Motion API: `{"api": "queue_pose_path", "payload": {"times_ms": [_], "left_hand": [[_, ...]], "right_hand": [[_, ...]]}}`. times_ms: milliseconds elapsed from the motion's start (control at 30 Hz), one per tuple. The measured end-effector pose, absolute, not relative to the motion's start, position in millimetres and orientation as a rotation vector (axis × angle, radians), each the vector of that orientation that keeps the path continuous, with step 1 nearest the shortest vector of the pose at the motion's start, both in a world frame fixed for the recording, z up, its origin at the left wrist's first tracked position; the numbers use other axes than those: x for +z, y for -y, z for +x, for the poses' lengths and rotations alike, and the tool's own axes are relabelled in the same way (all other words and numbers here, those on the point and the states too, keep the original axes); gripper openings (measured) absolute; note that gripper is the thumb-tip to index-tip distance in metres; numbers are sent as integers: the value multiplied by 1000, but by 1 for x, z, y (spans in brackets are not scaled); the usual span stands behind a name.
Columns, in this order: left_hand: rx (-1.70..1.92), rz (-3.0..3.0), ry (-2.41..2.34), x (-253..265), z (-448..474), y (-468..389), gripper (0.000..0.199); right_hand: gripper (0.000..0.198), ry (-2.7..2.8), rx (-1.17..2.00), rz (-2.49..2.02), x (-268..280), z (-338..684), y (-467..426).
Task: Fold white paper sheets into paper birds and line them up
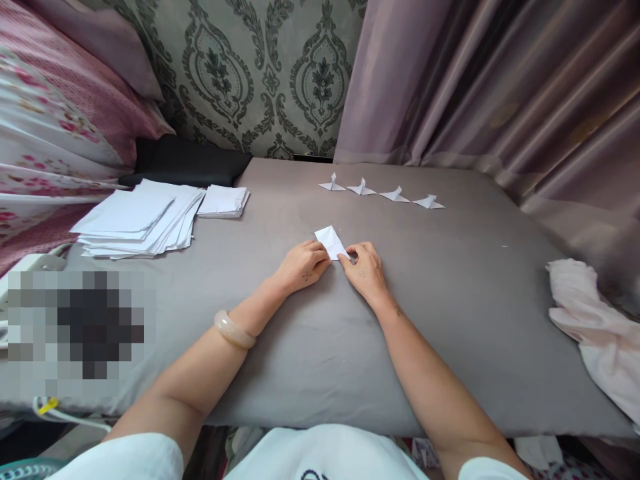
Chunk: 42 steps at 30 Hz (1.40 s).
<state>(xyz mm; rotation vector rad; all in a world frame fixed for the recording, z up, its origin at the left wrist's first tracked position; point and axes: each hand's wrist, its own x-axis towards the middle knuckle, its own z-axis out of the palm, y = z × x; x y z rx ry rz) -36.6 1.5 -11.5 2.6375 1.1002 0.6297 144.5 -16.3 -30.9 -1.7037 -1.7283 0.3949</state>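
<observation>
A small folded piece of white paper [330, 241] with crease lines lies on the grey-covered table between my hands. My left hand [304, 267] pinches its lower left edge, fingers curled together. At its lower right corner, my right hand [365, 270] grips the paper between thumb and forefinger. Several folded paper birds stand in a row farther back, with one [332, 183] at the left end and another [429, 202] at the right end.
Large white sheets [135, 220] are stacked at the back left, beside a smaller paper pile [223, 201]. Behind them lies a black item [190, 160]. A pale pink cloth [590, 320] hangs over the right edge. Curtains [425, 80] border the table; a blurred patch covers the left front.
</observation>
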Motion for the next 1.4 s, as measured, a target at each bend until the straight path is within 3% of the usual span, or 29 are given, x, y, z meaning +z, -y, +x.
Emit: {"api": "queue_pose_path", "payload": {"times_ms": [267,300,433,500,633,767,1067,1300,1400], "left_hand": [[744,2580,-1167,-22,-39,-5,13],[817,2576,-1208,-22,-39,-5,16],[1252,2566,-1499,-18,-41,-3,58],[1322,2605,-1571,-15,-43,-1,57],[968,2847,-1305,-14,-46,1,17],[730,2885,-1150,-14,-45,3,23],[739,2714,-1234,-12,-39,4,30],[705,2558,-1410,-15,-29,1,13],[732,2457,-1434,-15,-29,1,16]], "right_hand": [[10,1690,487,-1582,-32,145,16],[9,1698,476,-1546,-31,145,17],[7,1805,258,-1389,-20,145,22],[13,1902,121,-1358,-15,145,25],[16,2097,18,-1405,-12,149,30],[12,2197,90,-1494,-14,153,36],[13,1953,451,-1709,-12,152,36],[6,1869,380,-1723,-21,145,30],[14,1956,370,-1560,-24,144,29]]}}
